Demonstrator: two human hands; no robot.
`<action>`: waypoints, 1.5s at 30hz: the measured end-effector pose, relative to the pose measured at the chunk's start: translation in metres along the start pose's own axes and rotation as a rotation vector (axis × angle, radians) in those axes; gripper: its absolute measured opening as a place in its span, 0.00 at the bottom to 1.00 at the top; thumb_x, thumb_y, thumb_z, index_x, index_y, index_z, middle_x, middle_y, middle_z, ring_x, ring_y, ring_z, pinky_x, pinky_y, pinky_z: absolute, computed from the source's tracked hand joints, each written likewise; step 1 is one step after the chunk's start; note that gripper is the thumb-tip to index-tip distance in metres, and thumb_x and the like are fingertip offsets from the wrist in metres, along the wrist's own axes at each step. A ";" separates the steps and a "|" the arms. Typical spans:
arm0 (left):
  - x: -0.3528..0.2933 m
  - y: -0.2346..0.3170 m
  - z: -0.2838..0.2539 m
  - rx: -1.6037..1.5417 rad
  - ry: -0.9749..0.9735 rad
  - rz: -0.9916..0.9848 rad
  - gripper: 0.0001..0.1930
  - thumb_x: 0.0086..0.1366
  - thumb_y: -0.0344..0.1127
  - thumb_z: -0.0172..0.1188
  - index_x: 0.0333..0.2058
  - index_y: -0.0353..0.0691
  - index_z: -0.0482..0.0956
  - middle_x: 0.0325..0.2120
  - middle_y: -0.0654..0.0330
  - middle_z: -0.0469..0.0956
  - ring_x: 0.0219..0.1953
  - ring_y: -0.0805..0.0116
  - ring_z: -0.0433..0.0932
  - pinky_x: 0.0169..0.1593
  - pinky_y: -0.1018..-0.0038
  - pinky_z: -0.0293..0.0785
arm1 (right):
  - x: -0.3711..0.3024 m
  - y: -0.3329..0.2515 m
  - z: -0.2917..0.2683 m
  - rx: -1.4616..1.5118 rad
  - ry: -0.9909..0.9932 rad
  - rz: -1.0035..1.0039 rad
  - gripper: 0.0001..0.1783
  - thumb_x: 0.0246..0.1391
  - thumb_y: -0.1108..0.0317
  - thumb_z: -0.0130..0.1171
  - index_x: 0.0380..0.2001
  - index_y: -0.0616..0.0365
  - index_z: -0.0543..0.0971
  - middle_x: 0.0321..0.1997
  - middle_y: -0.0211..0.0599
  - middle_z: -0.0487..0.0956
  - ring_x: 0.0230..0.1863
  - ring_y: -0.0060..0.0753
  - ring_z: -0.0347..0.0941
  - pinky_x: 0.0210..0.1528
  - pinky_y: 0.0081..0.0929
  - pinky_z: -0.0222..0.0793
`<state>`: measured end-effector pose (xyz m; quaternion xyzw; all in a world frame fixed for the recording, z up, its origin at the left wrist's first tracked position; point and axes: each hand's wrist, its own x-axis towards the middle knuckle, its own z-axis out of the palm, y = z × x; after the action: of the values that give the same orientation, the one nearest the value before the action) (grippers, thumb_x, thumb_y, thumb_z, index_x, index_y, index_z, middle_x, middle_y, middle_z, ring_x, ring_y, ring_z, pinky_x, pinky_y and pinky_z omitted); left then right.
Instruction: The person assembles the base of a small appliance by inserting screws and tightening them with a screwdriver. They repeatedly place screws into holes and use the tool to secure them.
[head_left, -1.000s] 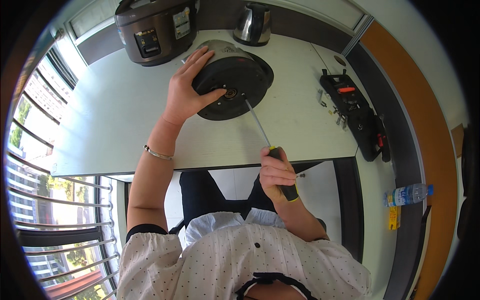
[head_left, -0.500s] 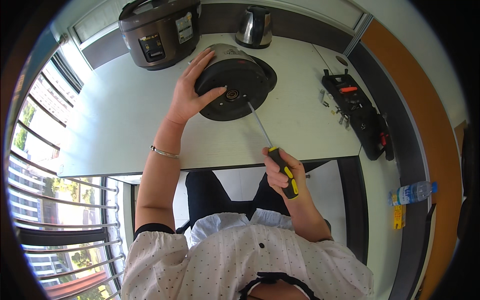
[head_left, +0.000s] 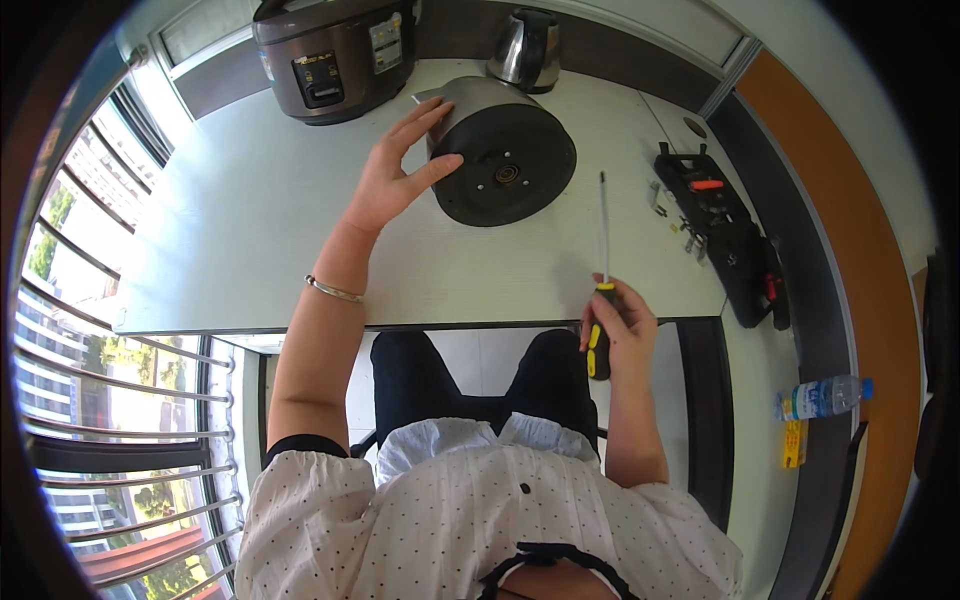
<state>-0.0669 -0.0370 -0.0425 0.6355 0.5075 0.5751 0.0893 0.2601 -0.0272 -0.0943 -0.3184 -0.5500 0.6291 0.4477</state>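
A steel electric kettle (head_left: 500, 160) lies tipped on the white table, its round black base turned toward me. A ringed socket sits at the middle of the base, with several small bright screw points around it. My left hand (head_left: 405, 175) grips the kettle's left side, thumb on the base and fingers over the body. The kettle's handle is hidden. Closed around a black-and-yellow screwdriver (head_left: 599, 350), my right hand (head_left: 628, 318) is at the table's front edge. The screwdriver's shaft points away from me, and its tip is apart from the kettle, to the right of it.
A brown electric cooker (head_left: 335, 70) stands at the back left, beside a second steel kettle (head_left: 525, 50). On the right lies an open black tool case (head_left: 705, 200) with small bits scattered near it. A water bottle (head_left: 830, 397) and a yellow packet (head_left: 795, 443) lie further right.
The screwdriver's tip has left the kettle's base and swung right. The kettle has turned and shifted slightly right, so its black handle no longer shows. My left hand stays on it.
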 end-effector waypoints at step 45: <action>0.005 -0.009 -0.023 -0.997 0.463 -0.469 0.31 0.72 0.53 0.37 0.43 0.24 0.74 0.44 0.38 0.76 0.52 0.45 0.74 0.56 0.56 0.71 | 0.076 0.008 -0.005 -0.042 0.157 -0.012 0.24 0.53 0.78 0.57 0.54 0.70 0.68 0.27 0.42 0.75 0.19 0.28 0.70 0.20 0.25 0.66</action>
<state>-0.0913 -0.0392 -0.0381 0.2459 0.3096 0.8324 0.3883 0.2329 0.0441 -0.0957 -0.3728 -0.5283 0.5877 0.4863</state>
